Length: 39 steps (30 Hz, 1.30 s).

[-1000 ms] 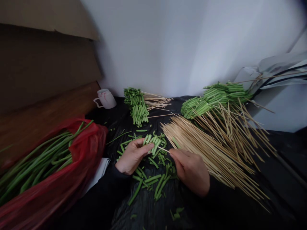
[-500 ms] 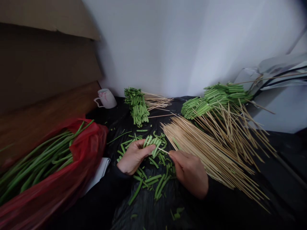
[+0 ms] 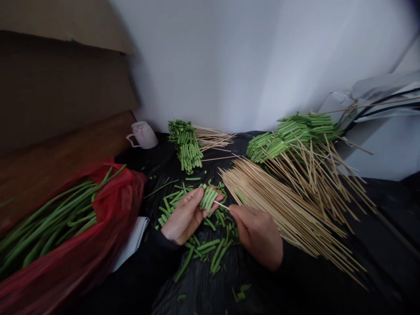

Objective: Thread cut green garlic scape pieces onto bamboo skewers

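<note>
Where left grip pinches: bean pieces [image 3: 208,197].

Ahead of you a plain white wall [image 3: 249,61] catches soft, dim light. To your left, brown cardboard sheets [image 3: 62,74] lean above a wooden ledge [image 3: 65,153]. The counter [image 3: 387,245] lies under black plastic sheeting, and a white mug [image 3: 142,134] sits by the wall.

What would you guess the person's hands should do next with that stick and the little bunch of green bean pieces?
Probably push the skewer further through the bean pieces. The left hand pinches a small row of them side by side, and the right hand holds the stick with its tip right at the row's edge, so sliding it through seems the natural next move.
</note>
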### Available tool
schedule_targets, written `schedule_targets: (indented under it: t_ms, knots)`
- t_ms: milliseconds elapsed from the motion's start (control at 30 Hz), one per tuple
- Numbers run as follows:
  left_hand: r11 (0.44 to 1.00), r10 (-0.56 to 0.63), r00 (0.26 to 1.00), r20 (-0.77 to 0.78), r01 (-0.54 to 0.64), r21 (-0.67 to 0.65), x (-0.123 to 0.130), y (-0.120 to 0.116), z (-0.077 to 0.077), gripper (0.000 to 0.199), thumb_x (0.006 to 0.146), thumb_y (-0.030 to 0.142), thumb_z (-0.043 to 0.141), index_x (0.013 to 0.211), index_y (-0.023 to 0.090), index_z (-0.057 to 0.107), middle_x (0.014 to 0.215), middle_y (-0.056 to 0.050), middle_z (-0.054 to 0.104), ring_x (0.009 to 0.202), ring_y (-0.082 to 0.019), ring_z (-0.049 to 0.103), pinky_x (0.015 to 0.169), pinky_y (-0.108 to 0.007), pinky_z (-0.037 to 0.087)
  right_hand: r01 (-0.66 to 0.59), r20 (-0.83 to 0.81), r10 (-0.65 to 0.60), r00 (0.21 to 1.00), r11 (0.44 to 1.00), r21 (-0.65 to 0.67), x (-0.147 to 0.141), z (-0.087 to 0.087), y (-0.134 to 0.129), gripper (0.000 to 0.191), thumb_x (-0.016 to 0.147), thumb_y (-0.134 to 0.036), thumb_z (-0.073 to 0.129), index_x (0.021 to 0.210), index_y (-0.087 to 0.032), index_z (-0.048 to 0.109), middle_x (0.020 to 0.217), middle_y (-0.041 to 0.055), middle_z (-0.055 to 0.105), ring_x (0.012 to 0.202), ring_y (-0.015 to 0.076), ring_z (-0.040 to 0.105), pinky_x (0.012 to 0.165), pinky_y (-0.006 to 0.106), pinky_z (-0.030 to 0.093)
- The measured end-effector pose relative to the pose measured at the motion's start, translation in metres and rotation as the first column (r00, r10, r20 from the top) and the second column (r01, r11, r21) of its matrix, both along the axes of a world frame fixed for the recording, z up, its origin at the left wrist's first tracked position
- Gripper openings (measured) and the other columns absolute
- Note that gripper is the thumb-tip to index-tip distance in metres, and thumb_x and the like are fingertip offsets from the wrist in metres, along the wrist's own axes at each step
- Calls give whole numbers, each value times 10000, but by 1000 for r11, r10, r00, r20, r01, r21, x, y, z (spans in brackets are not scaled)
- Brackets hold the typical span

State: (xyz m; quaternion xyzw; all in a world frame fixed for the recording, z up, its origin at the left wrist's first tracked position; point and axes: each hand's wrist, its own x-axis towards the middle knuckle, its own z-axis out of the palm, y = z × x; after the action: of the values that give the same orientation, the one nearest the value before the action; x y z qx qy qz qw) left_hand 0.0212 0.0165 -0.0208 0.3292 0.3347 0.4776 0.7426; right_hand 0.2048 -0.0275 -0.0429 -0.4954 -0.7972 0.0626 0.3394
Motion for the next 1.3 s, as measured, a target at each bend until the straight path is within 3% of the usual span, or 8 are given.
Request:
schedule_targets:
  t_ms: [967, 1300]
  knots:
    - [998, 58, 998, -2, -58, 4, 8, -3, -4, 213, 813, 364, 687, 869, 159, 675, 937, -71, 739, 967, -200, 686, 981, -353, 490, -5, -20, 6, 1000, 1000, 29, -6, -2, 6, 262, 894, -81, 374, 884, -164, 622, 769, 54, 656, 753, 163, 608, 696, 261, 407]
    - [1000, 10, 1000, 13, -10, 12, 5, 0, -4, 253, 779, 364, 725, 908, 148, 694, 988, -85, 730, 989, -202, 667, 967, -355, 491, 0, -57, 1, 998, 1000, 17, -4, 4, 10, 272, 930, -131, 372, 841, -167, 626, 737, 50, 655, 716, 154, 602, 665, 255, 398]
